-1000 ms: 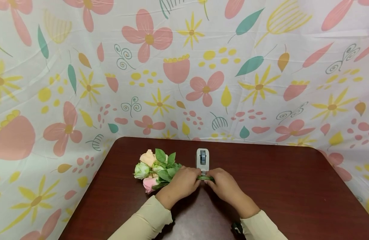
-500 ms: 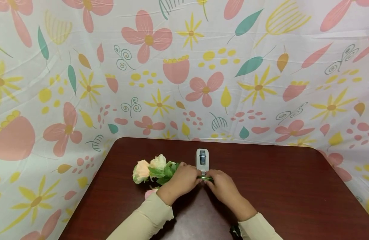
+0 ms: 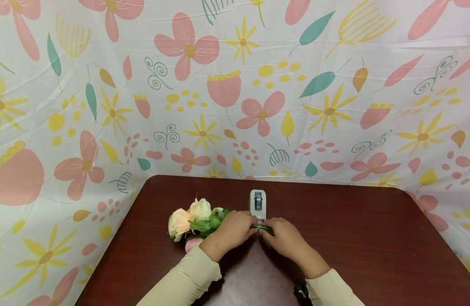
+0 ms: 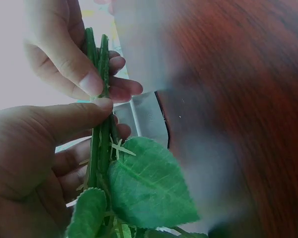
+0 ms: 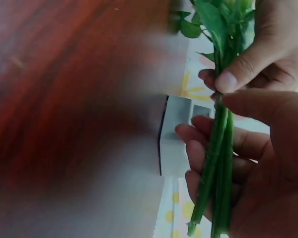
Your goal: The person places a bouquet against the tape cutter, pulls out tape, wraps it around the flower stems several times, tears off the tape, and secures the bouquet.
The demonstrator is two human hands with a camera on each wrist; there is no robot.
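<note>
Green stems [image 3: 262,228] bridge our two hands, right in front of the tape dispenser [image 3: 259,215].

From the head view, the stems' long axis runs sideways over the bench [image 3: 372,238]; the blooms [image 3: 180,222] lie beyond our left hand [image 3: 234,231], nearer them than our right hand [image 3: 284,236]. At the left wrist, our left hand grips the stems beside the leaves [image 4: 154,183]. At the right wrist, our right hand pinches them closer to the stem ends [image 5: 221,225].
</note>
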